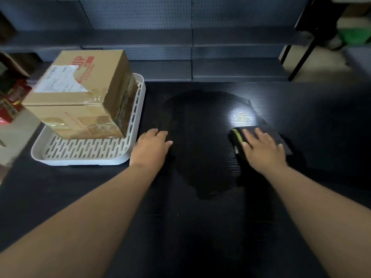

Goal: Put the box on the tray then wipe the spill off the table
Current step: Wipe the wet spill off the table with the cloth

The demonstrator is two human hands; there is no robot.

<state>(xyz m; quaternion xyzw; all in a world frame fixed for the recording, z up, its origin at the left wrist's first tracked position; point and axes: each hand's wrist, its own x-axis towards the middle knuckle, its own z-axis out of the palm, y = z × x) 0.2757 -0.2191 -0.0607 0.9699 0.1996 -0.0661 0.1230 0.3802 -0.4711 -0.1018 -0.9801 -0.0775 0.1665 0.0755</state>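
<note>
A taped brown cardboard box (80, 97) with a white label stands on the white slotted tray (84, 151) at the table's left. A wide wet patch, the spill (200, 137), darkens the middle of the black table (180, 227). My right hand (263, 149) lies flat, fingers spread, pressing on a dark folded cloth (239, 141) with a yellow-green stripe at the spill's right edge. My left hand (150, 147) rests palm down on the table between the tray and the spill, holding nothing.
Grey pegboard shelving (190, 37) runs along the table's far edge. Red packages (12, 101) sit on the floor at the far left. A black table leg (301, 55) stands at the back right. A bright light reflection (243, 115) shines beside the cloth.
</note>
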